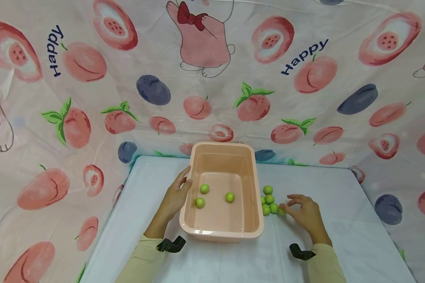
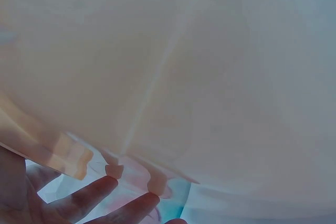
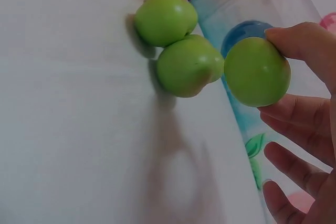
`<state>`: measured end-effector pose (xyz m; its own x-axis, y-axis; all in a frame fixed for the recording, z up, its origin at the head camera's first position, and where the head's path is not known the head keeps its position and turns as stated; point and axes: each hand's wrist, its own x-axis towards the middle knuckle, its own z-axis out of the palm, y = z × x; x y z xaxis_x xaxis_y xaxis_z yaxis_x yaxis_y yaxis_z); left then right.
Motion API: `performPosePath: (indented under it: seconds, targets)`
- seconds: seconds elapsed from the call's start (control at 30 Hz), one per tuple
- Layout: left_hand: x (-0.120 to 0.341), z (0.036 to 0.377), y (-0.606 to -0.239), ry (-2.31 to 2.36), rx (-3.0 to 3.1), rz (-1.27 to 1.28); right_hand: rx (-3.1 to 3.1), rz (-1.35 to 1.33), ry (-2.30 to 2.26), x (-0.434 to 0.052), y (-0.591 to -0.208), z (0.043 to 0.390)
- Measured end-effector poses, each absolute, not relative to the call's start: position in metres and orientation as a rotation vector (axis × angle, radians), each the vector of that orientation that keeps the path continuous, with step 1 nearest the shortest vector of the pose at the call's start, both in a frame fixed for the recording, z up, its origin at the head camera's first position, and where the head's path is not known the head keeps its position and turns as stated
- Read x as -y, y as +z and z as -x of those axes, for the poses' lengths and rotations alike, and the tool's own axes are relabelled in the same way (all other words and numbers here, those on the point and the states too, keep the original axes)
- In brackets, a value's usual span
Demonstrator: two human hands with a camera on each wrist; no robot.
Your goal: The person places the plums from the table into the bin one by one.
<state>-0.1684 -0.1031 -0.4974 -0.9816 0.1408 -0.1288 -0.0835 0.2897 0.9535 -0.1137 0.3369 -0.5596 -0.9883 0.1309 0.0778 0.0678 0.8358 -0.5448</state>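
A peach-coloured plastic basin (image 1: 219, 157) stands in the middle of the table, with three small round green fruits (image 1: 230, 197) on its floor. My left hand (image 1: 177, 192) holds the basin's left rim, the thumb at the edge and the fingertips (image 2: 152, 199) against the outer wall. Right of the basin lies a cluster of several green fruits (image 1: 269, 199), partly hidden behind the rim. My right hand (image 1: 302, 212) pinches one green fruit (image 3: 257, 72) between thumb and forefinger, beside the cluster; the other fingers are spread. Two more fruits (image 3: 190, 66) sit close by in the right wrist view.
White cloth covers the table (image 1: 340, 228). A fruit-printed curtain (image 1: 212, 86) hangs behind and along both sides. Dark straps (image 1: 302, 252) sit at both sleeve cuffs.
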Motion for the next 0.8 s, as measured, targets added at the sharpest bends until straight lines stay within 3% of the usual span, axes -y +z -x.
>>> performPosePath:
  seconds: [0.8]
  targets:
    - [0.103, 0.169, -0.498, 1.764, -2.372, -0.069, 2.716, -0.088, 0.816, -0.335, -0.495, 0.143]
